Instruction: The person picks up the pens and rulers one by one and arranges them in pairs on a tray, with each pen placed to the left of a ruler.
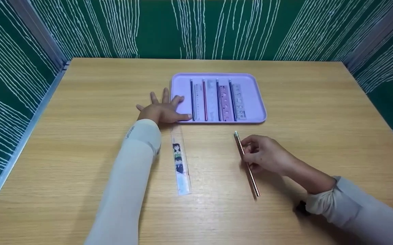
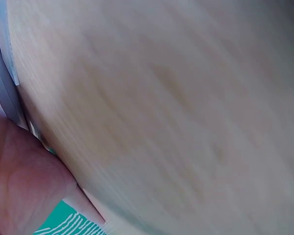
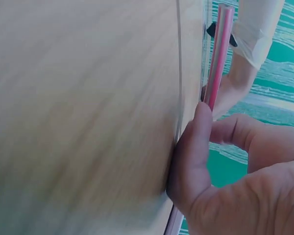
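Observation:
My right hand pinches a shiny reddish-gold pencil between thumb and fingers, low over the table. The pencil slants, its eraser end toward the tray; it looks pink and silver in the right wrist view. My left hand rests at the near left corner of a lilac tray, fingers spread and thumb over the rim. In the tray, several pencils and rulers lie side by side in turn, among them a red pencil and a pink ruler. A clear ruler with cartoon figures lies on the table below the tray.
The wooden table reaches to green walls with white streaks at the back and sides. A small black object is at the right sleeve. My left forearm extends over the table left of the cartoon ruler.

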`<state>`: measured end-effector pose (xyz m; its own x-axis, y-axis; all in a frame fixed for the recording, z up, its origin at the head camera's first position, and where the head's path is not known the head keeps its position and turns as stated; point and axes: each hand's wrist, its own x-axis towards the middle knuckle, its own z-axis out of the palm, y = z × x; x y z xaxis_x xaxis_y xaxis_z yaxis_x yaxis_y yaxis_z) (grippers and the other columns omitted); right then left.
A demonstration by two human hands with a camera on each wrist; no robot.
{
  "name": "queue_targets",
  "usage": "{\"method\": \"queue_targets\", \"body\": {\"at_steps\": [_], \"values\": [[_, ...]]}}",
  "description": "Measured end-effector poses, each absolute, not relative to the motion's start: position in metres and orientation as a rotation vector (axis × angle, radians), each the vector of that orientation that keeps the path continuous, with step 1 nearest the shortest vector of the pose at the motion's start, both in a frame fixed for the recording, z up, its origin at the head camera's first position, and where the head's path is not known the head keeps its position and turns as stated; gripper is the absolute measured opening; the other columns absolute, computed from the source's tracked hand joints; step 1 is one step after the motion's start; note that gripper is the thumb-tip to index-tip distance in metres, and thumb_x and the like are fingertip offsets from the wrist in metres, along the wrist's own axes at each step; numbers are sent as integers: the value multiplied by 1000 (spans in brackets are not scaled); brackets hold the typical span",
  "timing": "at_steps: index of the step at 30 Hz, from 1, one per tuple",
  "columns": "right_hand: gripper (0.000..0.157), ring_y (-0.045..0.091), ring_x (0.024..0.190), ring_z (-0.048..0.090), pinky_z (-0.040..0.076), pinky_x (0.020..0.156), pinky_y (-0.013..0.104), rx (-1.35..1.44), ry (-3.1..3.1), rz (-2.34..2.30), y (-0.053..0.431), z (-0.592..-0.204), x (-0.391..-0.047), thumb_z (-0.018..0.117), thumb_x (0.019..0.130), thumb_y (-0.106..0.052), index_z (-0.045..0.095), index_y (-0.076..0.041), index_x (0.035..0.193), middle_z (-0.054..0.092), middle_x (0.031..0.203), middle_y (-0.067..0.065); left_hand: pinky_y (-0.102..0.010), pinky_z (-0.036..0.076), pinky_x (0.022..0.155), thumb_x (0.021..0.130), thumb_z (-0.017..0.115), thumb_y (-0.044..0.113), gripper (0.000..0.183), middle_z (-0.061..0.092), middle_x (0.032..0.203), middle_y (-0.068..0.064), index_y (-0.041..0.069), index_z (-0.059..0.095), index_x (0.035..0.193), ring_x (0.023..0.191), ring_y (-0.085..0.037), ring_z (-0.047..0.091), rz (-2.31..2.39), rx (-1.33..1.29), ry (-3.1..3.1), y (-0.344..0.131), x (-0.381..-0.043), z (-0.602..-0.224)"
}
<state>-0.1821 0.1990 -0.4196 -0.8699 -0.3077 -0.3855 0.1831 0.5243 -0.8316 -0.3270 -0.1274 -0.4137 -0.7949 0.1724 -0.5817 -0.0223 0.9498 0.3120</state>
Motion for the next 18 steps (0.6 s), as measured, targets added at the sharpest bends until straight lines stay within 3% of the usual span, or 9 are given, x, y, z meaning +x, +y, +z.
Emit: {"method": "queue_targets", "body": {"at_steps": [10,18], "values": [[42,28,80,74,65,67,43,-90,2114,-1433,209,-423,-188,52,103,-7,42,6,142,60,108,17,-89,-14,101,80,52,87,100,-35,166,1,54,0,159,148,-46,-36,395,115,2467,-126,-327,-412],[41,26,72,72,63,58,41,-40,1947,-1562,213,-425,-193,43,109,-18,35,-4,148,66,99,9,-89,-15,101,79,52,88,100,-35,166,1,55,1,159,147,-46,-37,404,98,2460,-128,-329,-415]]}}
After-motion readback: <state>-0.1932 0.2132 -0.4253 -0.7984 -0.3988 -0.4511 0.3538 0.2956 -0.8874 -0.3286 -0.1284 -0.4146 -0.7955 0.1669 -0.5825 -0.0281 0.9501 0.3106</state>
